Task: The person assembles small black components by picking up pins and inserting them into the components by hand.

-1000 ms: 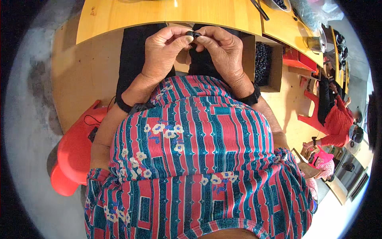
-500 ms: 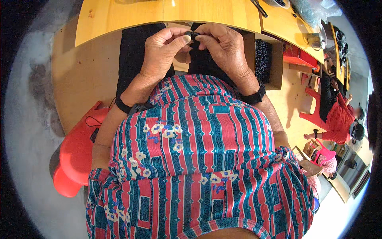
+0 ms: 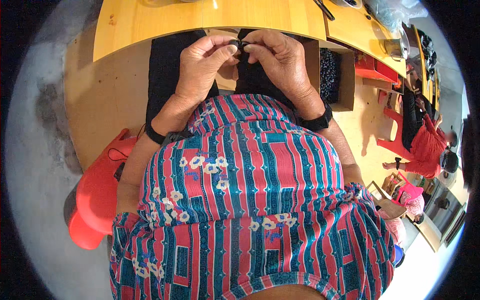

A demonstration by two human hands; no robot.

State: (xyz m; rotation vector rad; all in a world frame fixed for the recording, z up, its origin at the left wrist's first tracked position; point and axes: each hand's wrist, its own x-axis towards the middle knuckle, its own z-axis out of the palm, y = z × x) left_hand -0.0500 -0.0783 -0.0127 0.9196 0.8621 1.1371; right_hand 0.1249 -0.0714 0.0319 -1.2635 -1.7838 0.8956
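spanning the top, a smooth yellow wooden table [image 3: 150,20] is seen; a cardboard box [image 3: 340,75] sits below it. left hand [image 3: 202,67] and right hand [image 3: 280,62] are raised together, fingertips pinched on one small black rounded part [image 3: 236,44], seemingly for fine work.

The table [image 3: 210,20] is smooth, pale varnished wood, the red chair [image 3: 95,195] glossy plastic, the striped shirt [image 3: 250,200] matt cloth.

Pale wooden surface [image 3: 200,17] ahead, tan floor [image 3: 107,100] beneath, red plastic stool [image 3: 97,192] left, cardboard box [image 3: 345,80] right.
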